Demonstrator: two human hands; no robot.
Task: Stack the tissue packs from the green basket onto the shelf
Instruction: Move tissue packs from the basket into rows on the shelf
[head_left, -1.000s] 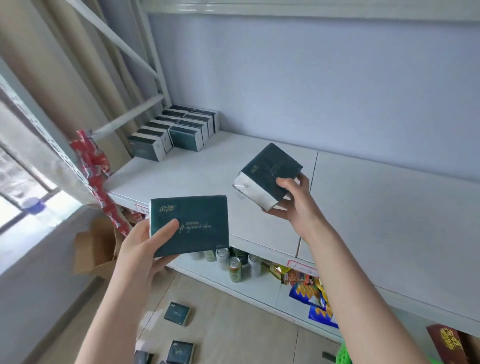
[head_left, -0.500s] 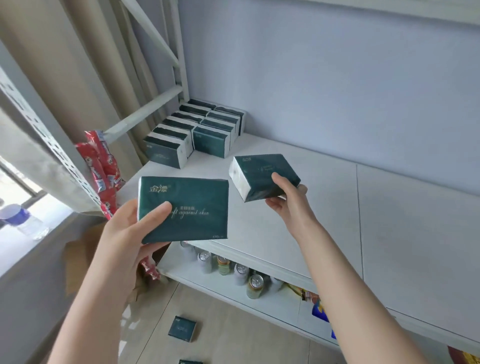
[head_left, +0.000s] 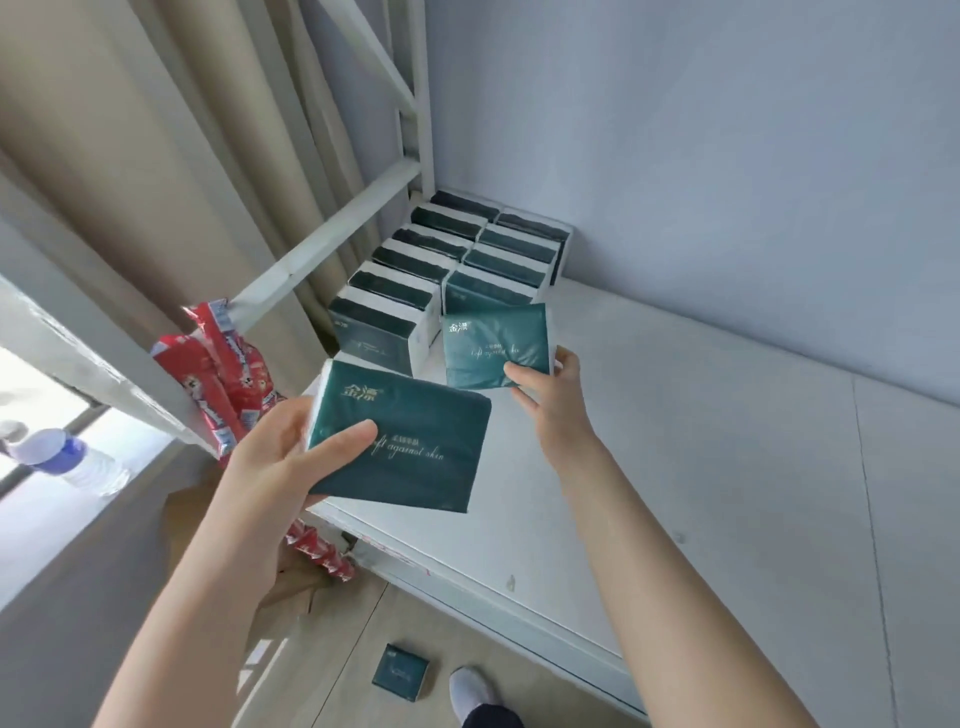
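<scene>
- While the right hand pinches the right pack by its lower corner, thumb on the printed face, that pack hangs just in front of the shorter of 2 rows of packs standing in the back left corner of the shelf. I cannot tell whether it touches the board.
- The left hand grips the left pack, thumb across its face, over the shelf's front left corner and apart from the right hand.
- The green basket is out of view.
- A corner pinch on a soft wrapper probably gives little hold, so the right pack could twist or drop short of its row.
- Pushing it in too hard could tip the rows, since those packs stand on edge.
- The left pack sits partly beyond the shelf's front edge. A loose grip would send it to the floor, where 1 stray pack already lies beside a shoe.
</scene>
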